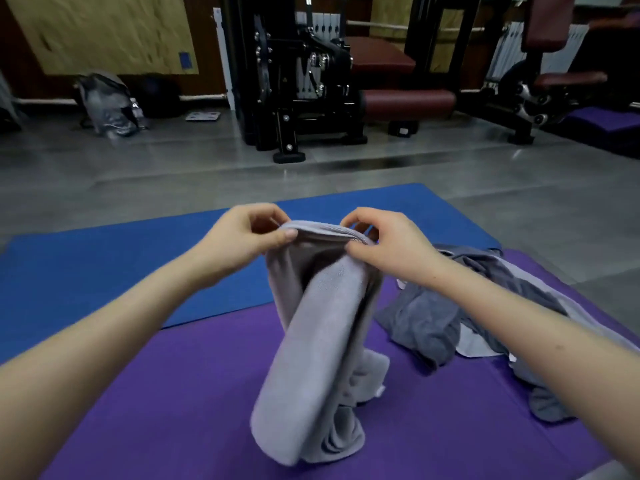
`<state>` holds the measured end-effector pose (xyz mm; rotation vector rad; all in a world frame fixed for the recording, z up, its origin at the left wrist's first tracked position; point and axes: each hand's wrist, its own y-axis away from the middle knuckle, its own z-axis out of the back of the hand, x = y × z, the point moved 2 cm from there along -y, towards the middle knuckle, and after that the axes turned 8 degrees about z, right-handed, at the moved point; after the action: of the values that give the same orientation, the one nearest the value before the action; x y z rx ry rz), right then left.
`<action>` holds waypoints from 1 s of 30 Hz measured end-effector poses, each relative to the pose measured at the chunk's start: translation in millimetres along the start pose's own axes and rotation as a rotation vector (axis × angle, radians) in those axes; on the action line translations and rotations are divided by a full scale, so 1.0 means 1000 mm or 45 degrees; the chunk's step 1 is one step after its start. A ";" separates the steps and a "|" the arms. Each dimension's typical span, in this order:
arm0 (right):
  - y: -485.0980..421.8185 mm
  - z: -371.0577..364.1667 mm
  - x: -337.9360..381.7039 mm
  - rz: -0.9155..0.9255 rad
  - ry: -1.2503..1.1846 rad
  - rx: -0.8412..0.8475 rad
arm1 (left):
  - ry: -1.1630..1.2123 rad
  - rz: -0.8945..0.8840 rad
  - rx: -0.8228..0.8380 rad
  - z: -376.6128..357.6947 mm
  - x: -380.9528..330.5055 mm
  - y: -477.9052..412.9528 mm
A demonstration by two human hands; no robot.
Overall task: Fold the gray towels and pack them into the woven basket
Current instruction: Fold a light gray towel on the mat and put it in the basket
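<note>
Both hands up in front, pinching the top edge of one light gray towel (311, 348). Left hand (242, 237) grips the left end of that edge, thumb on the near face, fingers curled over the back. Right hand (388, 242) pinches the right end, thumb and fingertips closed on the hem. The edge runs short and slightly bowed between the two grips, hands close together. Towel hangs straight down from the grips, twisted and bunched, its lower end touching the purple mat (173, 410) and crumpling there. Pile of darker and lighter gray towels (446, 313) lies on the purple mat just right of the held one, partly under the right forearm. Blue mat (104, 271) lies beyond, overlapped by the purple one. Gym machine (304, 81) and gray bag (107, 105) stand on the floor at the back.
</note>
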<state>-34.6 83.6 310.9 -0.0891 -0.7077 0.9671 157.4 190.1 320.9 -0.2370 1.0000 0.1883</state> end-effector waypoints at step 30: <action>0.129 -0.237 -0.101 -0.203 0.104 0.828 | -1.562 1.196 0.707 0.015 0.257 0.135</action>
<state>-25.4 135.7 27.4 0.4892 -0.2940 0.9917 269.7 335.4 95.6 0.8163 -0.1665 0.7770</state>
